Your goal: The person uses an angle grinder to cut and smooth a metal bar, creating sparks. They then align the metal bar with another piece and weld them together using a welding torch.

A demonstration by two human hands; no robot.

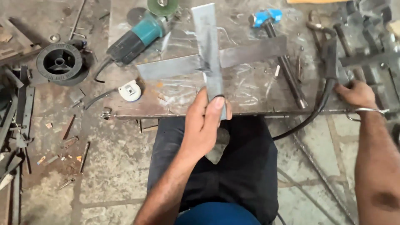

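Note:
My left hand (204,123) grips the near end of a flat steel strip (208,46) that runs away from me across the steel work plate (175,98). This strip crosses over a second flat strip (254,52) lying sideways, forming a cross. My right hand (356,93) rests on the plate's right edge, by a black cable (323,98) and the black-handled tool (329,54) it runs from; whether the fingers hold the cable I cannot tell. A metal bangle sits on that wrist.
A teal angle grinder (139,35) lies at the back left of the plate. A blue-headed hammer (266,18) lies at the back right. A black wire spool (60,62), a white tape measure (130,91) and metal scraps lie on the floor at left. Steel pieces (371,50) are piled at right.

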